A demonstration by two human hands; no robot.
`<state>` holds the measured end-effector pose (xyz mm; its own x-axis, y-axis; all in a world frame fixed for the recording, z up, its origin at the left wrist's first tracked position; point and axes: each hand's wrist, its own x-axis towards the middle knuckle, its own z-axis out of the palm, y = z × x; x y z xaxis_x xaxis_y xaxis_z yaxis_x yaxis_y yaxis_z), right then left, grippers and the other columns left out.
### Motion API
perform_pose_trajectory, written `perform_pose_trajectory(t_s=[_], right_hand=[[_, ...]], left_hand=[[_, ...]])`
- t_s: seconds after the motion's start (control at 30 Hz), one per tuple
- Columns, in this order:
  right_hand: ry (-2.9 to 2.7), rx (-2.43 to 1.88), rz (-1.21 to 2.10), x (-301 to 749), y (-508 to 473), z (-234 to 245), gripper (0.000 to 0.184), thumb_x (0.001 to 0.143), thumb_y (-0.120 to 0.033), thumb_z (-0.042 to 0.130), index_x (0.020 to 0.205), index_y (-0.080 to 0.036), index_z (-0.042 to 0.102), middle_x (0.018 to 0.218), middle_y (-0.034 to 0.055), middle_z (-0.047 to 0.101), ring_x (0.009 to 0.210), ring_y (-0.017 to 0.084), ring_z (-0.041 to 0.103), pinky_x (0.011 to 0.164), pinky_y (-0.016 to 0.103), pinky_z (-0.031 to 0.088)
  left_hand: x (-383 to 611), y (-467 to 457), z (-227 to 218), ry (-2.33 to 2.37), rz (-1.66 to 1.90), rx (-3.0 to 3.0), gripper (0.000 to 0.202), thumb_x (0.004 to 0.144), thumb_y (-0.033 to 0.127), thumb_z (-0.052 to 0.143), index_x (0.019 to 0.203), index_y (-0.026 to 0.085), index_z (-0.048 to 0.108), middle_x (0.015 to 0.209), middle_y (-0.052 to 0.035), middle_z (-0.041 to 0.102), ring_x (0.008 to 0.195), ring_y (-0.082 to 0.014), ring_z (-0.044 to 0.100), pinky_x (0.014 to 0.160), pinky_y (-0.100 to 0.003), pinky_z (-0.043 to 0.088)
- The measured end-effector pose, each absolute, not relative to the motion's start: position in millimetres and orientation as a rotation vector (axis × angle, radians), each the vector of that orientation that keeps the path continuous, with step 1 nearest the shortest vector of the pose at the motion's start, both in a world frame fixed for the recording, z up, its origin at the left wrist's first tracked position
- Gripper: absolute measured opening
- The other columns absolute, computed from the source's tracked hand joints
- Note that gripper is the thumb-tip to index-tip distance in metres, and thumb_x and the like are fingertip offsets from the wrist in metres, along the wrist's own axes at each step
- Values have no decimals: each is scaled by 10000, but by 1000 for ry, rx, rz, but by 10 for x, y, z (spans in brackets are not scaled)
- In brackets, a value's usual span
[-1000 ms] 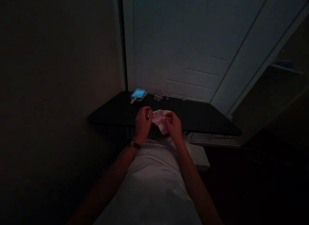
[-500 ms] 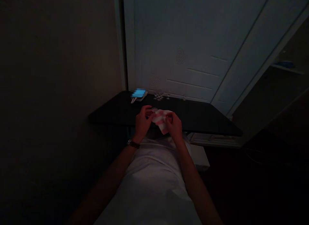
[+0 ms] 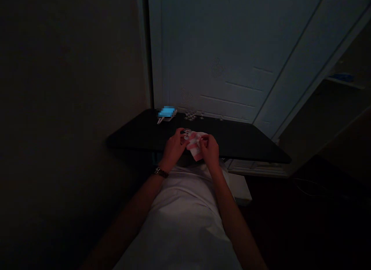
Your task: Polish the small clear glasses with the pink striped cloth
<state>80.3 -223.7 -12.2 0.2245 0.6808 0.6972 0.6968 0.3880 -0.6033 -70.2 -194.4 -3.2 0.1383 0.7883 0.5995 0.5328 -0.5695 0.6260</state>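
Observation:
My left hand, with a dark bracelet at the wrist, is closed around a small clear glass; its round rim shows past my fingertips. My right hand pinches a pink and white cloth. The cloth lies against the glass and hangs down between my two hands. In the dim light the lower part of the glass is hard to make out. Both hands are above the near edge of the black table.
Several small clear glasses stand at the back of the table, with another glass farther right. A phone with a blue screen is at the back left. Behind rises a pale panel. A white box is below right.
My left hand has turned slightly and shifted a little right, so more of the glass shows. My right hand and the cloth are almost where they were.

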Motion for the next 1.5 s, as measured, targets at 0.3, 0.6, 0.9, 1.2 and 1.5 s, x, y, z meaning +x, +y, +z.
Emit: perform_pose_trajectory(t_s=[0.3, 0.6, 0.9, 1.2, 1.5], right_hand=[[-1495, -1391, -113, 827, -2206, -127, 118, 786, -276, 497, 747, -181, 554, 825, 42, 526, 781, 168, 491, 736, 293, 397], [-1427, -1364, 59, 816, -2220, -123, 151, 831, -289, 423, 810, -188, 533, 743, 13, 596, 667, 142, 540, 614, 241, 388], [-1407, -1301, 85, 809, -2229, -111, 144, 840, -292, 399, 819, -196, 504, 769, 14, 600, 686, 141, 559, 627, 237, 396], [-1432, -1168, 142, 778, -2289, -70, 125, 803, -231, 413, 854, -197, 522, 815, 7, 597, 748, 137, 571, 694, 243, 430], [-1209, -1076, 195, 761, -2278, -78, 159, 787, -265, 447, 912, -190, 511, 874, 18, 598, 799, 133, 577, 717, 246, 443]], left_hand=[[-653, -1853, -60, 1003, 1432, 1962, 276, 709, 249, 626, 974, 200, 567, 941, -33, 684, 872, -164, 641, 723, -259, 507], [-676, -1891, -31, 1107, 1289, 2154, 288, 677, 199, 644, 964, 209, 622, 980, -35, 671, 883, -180, 629, 785, -290, 499], [-679, -1974, 20, 1008, 1243, 2124, 230, 705, 212, 613, 934, 218, 594, 906, -13, 685, 844, -168, 642, 739, -269, 501], [-617, -1930, -38, 1212, 1289, 2304, 265, 685, 308, 658, 941, 254, 616, 952, -7, 652, 856, -169, 612, 721, -258, 471], [-645, -1952, -3, 1133, 1150, 2300, 285, 744, 353, 601, 1001, 239, 647, 1021, -4, 670, 881, -157, 618, 756, -229, 459]])
